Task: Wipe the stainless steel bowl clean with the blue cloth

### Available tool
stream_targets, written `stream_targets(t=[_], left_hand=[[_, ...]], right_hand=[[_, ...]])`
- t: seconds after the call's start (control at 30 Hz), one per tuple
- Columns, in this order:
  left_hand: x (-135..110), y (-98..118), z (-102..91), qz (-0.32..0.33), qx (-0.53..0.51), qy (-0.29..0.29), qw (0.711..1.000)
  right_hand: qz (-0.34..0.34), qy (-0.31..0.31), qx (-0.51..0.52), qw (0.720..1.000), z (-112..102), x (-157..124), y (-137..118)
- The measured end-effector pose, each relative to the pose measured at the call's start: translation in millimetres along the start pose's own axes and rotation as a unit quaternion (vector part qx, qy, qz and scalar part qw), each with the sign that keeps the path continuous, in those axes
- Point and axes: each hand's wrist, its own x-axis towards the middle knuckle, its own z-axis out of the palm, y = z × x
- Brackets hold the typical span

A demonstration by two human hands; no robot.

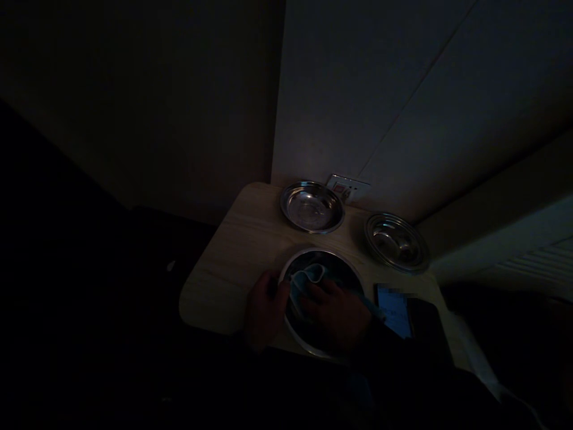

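Dim light leaves most of the room in shadow. A pale table (219,263) with rounded corners stands at five o'clock, against a bluish-grey wall (398,89) at two; a socket plate (352,187) sits low there, and near-blackness fills eight o'clock

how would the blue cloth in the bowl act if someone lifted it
The cloth is probably floppy, since its pale edge curls into a loose fold. It looks thin, so likely light. It might bunch or drag, as the right hand lies over it.
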Motion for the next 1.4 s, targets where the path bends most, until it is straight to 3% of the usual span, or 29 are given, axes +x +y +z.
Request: stream_targets(t=[0.2, 0.37, 0.6, 0.7, 0.9, 1.1, 1.27, 1.4], left_hand=[[4, -3, 6.5, -0.024, -0.029, 0.027, 0.999], [0, -6, 9.0, 0.022, -0.057, 0.025, 0.998], [12, 2, 2.5, 0.005, -0.059, -0.076, 0.995], [14, 3, 2.8, 0.006, -0.041, -0.081, 0.996], [12, -4, 7.3, 0.016, 0.0, -0.037, 0.999], [9, 0, 12.6, 0.027, -0.003, 0.035, 0.999], [7, -1, 11.1, 0.034, 0.01, 0.015, 0.999], [6, -2, 15.4, 0.032, 0.017, 0.062, 0.997]], right_hand=[[0.056, -0.026, 0.017, 0.998, -3, 0, 14], [0.074, -0.022, 0.034, 0.996, 2, 0, 13], [0.033, -0.029, 0.019, 0.999, 7, 1, 5], [0.021, -0.022, 0.006, 1.0, 8, 5, 4], [0.038, -0.004, 0.013, 0.999, 4, 24, 4], [-0.071, -0.048, 0.038, 0.996, 1, 17, 4], [-0.004, -0.004, 0.019, 1.0, -1, 30, 5], [-0.003, -0.024, 0.02, 1.0, -3, 37, 5]])
